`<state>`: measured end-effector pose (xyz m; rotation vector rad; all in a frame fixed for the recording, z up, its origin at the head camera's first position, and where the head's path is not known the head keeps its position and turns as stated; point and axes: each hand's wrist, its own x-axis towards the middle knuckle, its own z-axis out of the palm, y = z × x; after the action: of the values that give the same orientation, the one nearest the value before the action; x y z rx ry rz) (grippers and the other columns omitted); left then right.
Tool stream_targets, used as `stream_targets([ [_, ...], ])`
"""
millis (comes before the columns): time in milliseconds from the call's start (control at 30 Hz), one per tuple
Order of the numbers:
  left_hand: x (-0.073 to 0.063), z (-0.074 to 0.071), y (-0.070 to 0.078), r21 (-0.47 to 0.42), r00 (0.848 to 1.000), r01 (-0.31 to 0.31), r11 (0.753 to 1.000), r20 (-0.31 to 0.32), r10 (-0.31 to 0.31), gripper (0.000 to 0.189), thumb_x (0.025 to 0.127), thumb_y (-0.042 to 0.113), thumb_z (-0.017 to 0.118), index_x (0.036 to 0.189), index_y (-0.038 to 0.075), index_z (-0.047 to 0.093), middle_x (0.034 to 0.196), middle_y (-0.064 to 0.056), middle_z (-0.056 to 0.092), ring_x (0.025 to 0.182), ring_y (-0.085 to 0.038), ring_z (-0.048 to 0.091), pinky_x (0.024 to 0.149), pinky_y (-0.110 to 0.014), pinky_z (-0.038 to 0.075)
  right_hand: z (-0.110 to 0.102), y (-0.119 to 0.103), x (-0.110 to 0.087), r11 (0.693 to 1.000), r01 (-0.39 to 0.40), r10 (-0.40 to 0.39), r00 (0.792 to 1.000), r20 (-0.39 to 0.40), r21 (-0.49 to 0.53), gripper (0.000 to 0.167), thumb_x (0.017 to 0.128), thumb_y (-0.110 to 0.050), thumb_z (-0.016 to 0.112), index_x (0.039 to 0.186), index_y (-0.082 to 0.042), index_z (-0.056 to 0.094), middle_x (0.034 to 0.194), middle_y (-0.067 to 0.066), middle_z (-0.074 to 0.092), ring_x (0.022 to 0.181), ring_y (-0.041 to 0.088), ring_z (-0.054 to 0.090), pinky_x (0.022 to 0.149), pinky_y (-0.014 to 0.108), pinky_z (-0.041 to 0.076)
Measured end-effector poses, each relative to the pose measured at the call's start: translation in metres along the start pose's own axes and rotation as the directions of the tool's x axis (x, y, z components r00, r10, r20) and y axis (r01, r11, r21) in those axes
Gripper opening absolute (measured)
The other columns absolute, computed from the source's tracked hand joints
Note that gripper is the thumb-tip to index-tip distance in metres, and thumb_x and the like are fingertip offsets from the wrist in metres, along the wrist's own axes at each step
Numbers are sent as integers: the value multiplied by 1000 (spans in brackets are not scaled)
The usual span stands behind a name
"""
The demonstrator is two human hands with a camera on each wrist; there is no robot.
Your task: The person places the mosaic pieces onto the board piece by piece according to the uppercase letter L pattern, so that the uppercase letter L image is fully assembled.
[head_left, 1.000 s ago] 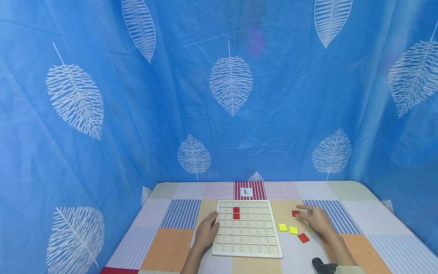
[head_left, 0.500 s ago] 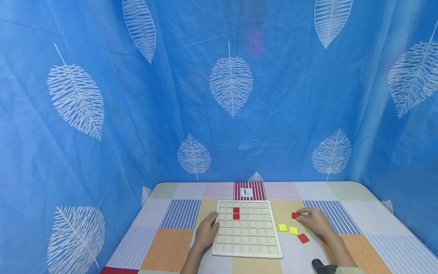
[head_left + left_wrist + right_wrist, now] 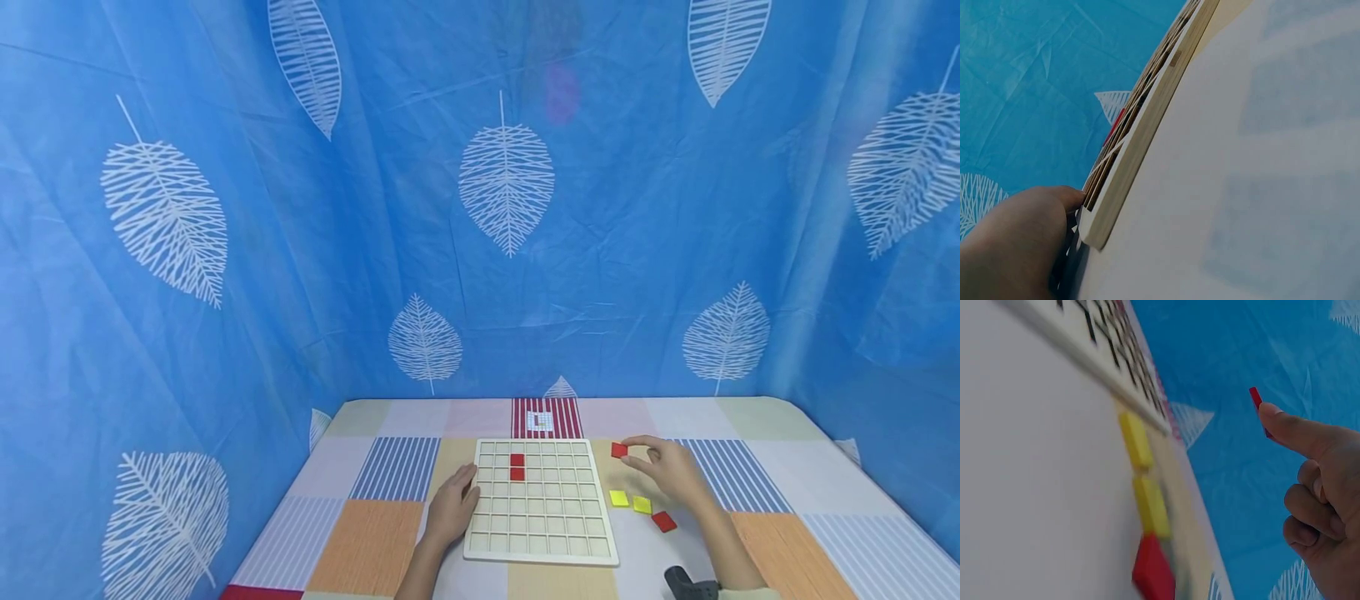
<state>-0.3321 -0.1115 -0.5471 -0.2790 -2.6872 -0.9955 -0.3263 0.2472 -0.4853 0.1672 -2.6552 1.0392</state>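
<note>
A pale wooden grid board [image 3: 538, 527] lies on the patchwork cloth, with two red tiles [image 3: 517, 467] set one below the other in its upper rows. My left hand [image 3: 451, 504] rests along the board's left edge; in the left wrist view its thumb [image 3: 1071, 197] touches the frame at a corner. Off the board's right side, my right hand [image 3: 670, 468] pinches a red square tile [image 3: 618, 450] between thumb and index finger. The right wrist view shows this tile [image 3: 1256, 399] raised above the cloth, the other fingers curled in.
Two yellow tiles [image 3: 630, 502] and a loose red tile [image 3: 664, 522] lie right of the board. Behind it, a small printed grid card [image 3: 540, 421] sits on a red striped patch. Blue leaf-print curtains [image 3: 600, 250] stand around the table. A dark wrist device [image 3: 688, 585] sits near the right sleeve.
My right hand has taken hold of the far red tile, lifted it and carried it left toward the board. The left hand and board have stayed put.
</note>
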Motion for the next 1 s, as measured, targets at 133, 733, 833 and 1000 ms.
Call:
stream_targets([
  [133,0,0,-1,-2,1000,-3,1000,-2,3,40,91,18,55,128,2,53,132,-12,51,125,-31,42,102,-49,35,13,-24,4,999,38,-38,999,-2,36,36,77,-29,75,108,-12,68,51,-4,28,45,9,24,38,20,21],
  [733,2,-2,0,-2,1000,4,1000,7,-4,41,91,19,55,128,3,53,133,-11,50,127,-29,41,103,-47,34,86,-89,7,971,183,-195,979,66,151,28,76,-28,76,101,-16,71,46,-10,28,43,2,19,38,17,17],
  [833,2,-2,0,-7,1000,-1,1000,4,1,40,91,19,55,128,2,53,133,-11,50,127,-30,41,103,-47,34,99,-88,5,973,189,-203,974,100,134,27,77,-29,75,100,-16,71,47,-10,28,44,3,20,39,17,18],
  [1000,2,-2,0,-13,1000,-7,1000,3,7,40,91,18,55,128,2,53,133,-12,51,126,-30,41,103,-48,35,114,-84,0,985,143,-156,976,149,96,25,76,-30,75,97,-17,71,49,-10,32,44,4,25,37,17,19],
])
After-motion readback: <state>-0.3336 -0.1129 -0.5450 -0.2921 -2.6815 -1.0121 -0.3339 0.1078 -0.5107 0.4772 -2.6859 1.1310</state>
